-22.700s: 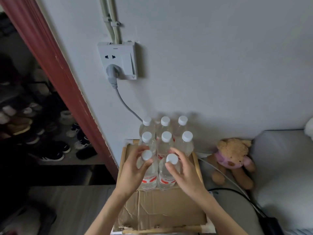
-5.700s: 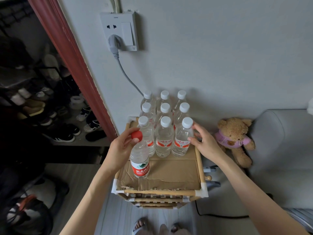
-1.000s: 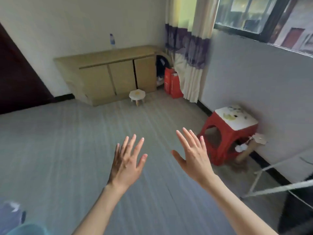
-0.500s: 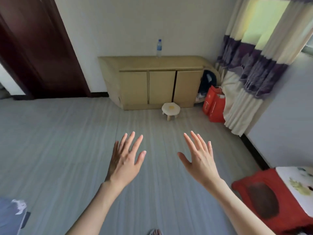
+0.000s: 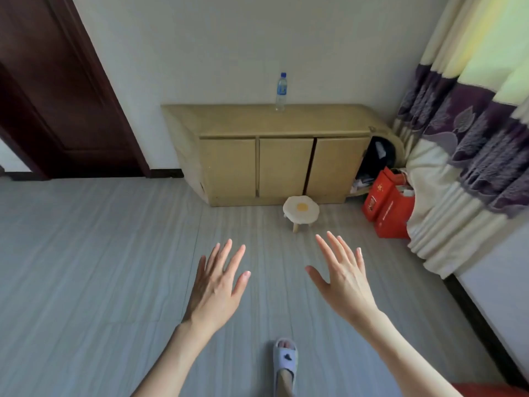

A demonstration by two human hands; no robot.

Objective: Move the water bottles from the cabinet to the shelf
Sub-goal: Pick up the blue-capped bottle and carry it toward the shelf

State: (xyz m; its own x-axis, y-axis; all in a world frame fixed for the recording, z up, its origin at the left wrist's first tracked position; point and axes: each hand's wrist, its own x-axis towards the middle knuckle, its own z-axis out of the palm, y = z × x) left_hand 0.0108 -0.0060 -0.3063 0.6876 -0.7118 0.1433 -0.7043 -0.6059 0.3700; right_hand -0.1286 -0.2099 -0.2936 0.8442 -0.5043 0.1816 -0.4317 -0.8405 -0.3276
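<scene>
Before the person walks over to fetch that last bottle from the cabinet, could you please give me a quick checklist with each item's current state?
1. Left hand free, fingers spread: ok.
2. Right hand free, fingers spread: ok.
3. Water bottle upright on the cabinet top, near the wall: ok.
4. Path across the floor: not ok; the small stool stands in front of the cabinet.
5. Bottle cap tight: cannot tell.
6. Shelf space: cannot tell, out of view.

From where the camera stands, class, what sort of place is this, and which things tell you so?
Most likely a room in a home. A low wooden cabinet stands against the wall with one water bottle on top, long curtains hang at the right, and a small stool sits on the floor.
</scene>
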